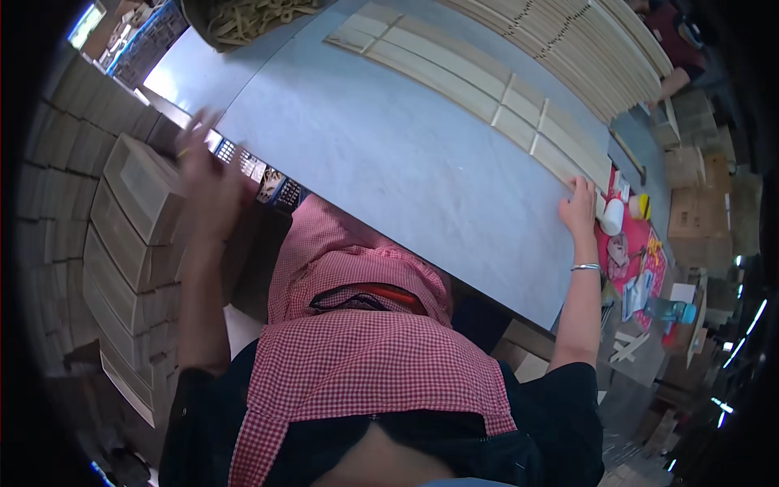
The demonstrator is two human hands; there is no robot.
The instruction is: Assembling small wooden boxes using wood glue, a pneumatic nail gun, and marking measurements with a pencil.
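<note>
A long, pale wooden panel (462,77) with lighter strips along and across it lies on the grey-white tabletop (381,170). At its near right end my right hand (578,215) has its fingers bent and closed on the edge, a silver bracelet at the wrist. My left hand (209,183) is raised by the table's left edge, blurred by motion. Its fingers look spread, and nothing shows in them. A red checked apron (373,357) covers my front.
Stacked wooden slats (568,49) fill the table's far side. A container of wooden pieces (251,20) stands far left, stacked wooden frames (122,243) at left. A white container (612,217) and a bottle (672,310) are right. Another person's arm (672,83) reaches in far right.
</note>
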